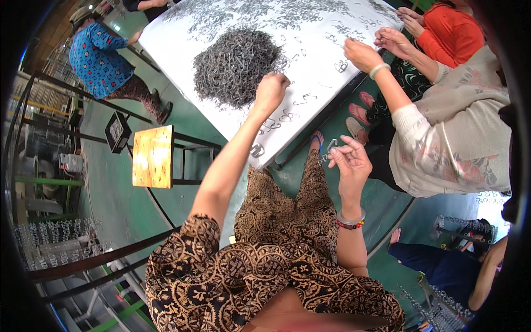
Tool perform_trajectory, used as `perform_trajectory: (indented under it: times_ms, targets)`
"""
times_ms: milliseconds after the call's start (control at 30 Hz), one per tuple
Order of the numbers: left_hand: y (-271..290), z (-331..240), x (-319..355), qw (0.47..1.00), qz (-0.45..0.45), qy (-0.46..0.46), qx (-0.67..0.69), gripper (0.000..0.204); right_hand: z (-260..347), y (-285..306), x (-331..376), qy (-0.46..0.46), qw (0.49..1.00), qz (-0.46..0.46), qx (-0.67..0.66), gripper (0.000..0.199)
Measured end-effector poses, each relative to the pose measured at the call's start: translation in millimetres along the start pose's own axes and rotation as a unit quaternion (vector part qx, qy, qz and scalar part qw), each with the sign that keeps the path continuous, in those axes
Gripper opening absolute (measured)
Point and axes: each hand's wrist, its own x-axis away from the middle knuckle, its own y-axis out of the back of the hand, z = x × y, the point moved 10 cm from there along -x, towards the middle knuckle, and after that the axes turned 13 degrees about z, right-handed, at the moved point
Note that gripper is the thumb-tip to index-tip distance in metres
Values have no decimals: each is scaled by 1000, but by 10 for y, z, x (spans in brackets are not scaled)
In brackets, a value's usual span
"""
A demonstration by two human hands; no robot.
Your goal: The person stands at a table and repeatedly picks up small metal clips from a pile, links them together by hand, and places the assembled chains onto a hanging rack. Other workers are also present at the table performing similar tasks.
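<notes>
My left hand (pixel 271 92) reaches over the white table (pixel 315 72), at the right edge of a heaped pile of dark metal hooks (pixel 235 66). Its fingers are curled closed, and whatever they grip is hidden. Off the table's near corner, above my right thigh, my right hand (pixel 352 160) pinches small curved wire hooks (pixel 326 154) between thumb and fingers; how many I cannot tell. Several loose hooks (pixel 285 116) lie on the tabletop below my left hand. A darker clump of hooks (pixel 256 150) sits near the corner closest to me.
A wooden-topped stool (pixel 153 156) stands left of the table, by a black-framed tray (pixel 117 131). Close on the right, a person in a light top (pixel 442 133) works with both hands over the table edge. Another in orange (pixel 451 36) sits beyond. A person in blue (pixel 99 58) stands far left.
</notes>
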Motion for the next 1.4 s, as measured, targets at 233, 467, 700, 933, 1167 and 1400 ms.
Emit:
perform_trajectory:
  times_ms: [233, 467, 700, 933, 1167, 1400]
  targets:
    - [150, 83, -46, 997, 40, 13, -67, 10, 129, -41, 16, -5, 1000, 9, 29, 30]
    - [-27, -957, 956, 849, 159, 19, 503, 17, 26, -17, -64, 0, 1000, 3, 26, 34]
    - [35, -1329, 1123, 922, 55, -33, 382, 9, 90, -81, 14, 49, 995, -9, 90, 34]
    - [111, -1349, 1236, 891, 33, -44, 452, 9, 110, -22, 71, 78, 991, -55, 94, 31]
    - [413, -1503, 1342, 920, 3, -128, 371, 11, -156, -490, -1169, 46, 932, 168, 318, 18]
    - [477, -1493, 1317, 912, -1, -144, 384, 13, -807, -1110, -2497, 184, 725, 253, 614, 20]
